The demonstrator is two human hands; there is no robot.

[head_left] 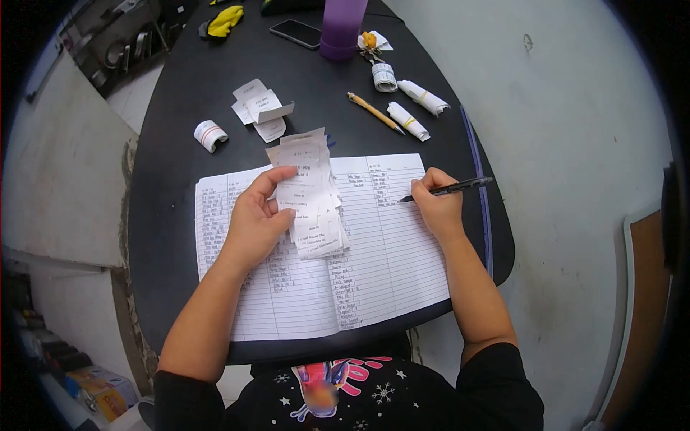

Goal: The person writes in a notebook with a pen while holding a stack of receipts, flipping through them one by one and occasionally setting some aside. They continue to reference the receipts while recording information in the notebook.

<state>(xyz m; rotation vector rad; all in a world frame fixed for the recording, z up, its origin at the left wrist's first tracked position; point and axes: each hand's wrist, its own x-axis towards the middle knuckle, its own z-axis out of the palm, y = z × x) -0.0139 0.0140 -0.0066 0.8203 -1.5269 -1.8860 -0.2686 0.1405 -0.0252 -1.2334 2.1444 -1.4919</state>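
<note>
My left hand [262,215] pinches a stack of printed paper slips [310,215] between thumb and fingers, held over the middle of an open lined notebook [287,312]. My right hand [437,205] grips a black pen [456,187], its tip at the handwritten list near the top of the notebook's right page. Handwritten columns run down both pages. The slips cover part of the writing near the spine.
Beyond the notebook on the black table [172,115] lie loose slips [262,108], a curled slip [210,135], a wooden pen [375,113], rolled papers [407,121], a phone [295,33], a purple tumbler [341,29] and a yellow-black glove [223,22]. A wall stands at the right.
</note>
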